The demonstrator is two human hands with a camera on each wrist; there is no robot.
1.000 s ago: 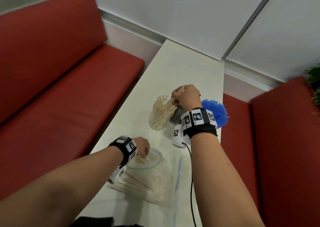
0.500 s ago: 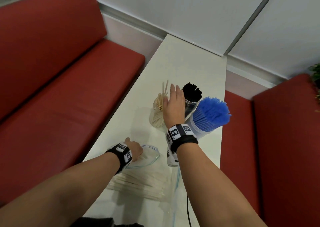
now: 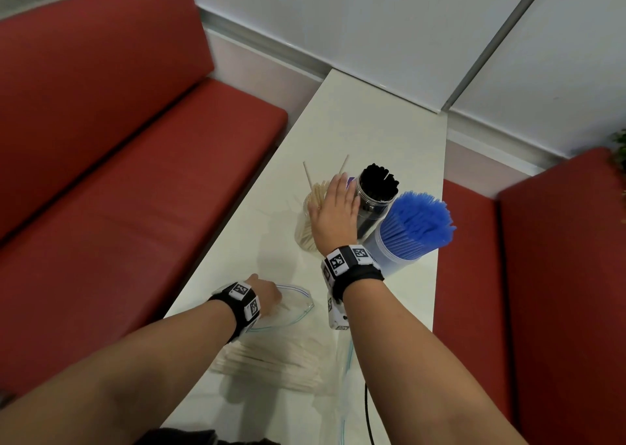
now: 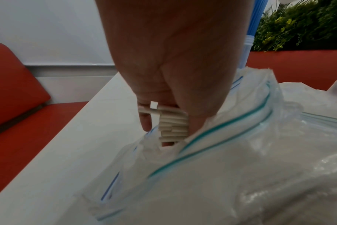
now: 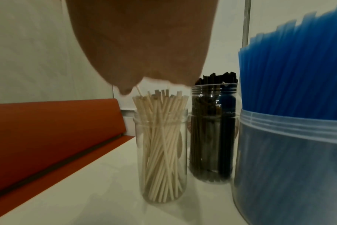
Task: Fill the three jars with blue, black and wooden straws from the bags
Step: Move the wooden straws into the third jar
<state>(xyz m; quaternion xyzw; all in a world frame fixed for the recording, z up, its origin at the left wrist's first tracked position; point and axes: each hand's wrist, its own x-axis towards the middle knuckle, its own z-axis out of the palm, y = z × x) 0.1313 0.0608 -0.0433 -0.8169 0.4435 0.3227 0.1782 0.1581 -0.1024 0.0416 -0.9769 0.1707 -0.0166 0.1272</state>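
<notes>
Three clear jars stand together on the white table [image 3: 372,122]. The wooden-straw jar [image 3: 305,232] [image 5: 162,152] is part full, the black-straw jar [image 3: 377,187] [image 5: 212,137] and the blue-straw jar [image 3: 411,238] [image 5: 290,152] are packed. My right hand [image 3: 335,207] [image 5: 144,45] lies flat with straight fingers on the tops of the wooden straws. Nearer me, my left hand [image 3: 267,295] [image 4: 167,100] reaches into the mouth of a zip bag [image 3: 291,353] [image 4: 240,167] and pinches a bundle of wooden straws [image 4: 173,126].
A second clear zip bag [image 3: 342,377] [image 4: 317,94] lies flat to the right of the first. Red benches [image 3: 135,173] run along both long sides of the narrow table. A wall closes the far end. A green plant [image 4: 302,25] stands behind the right bench.
My right hand went from a fist gripping wooden straws above the jar to a flat open hand on their tops; the straws now stand in the jar. The left hand stays in the bag's mouth.
</notes>
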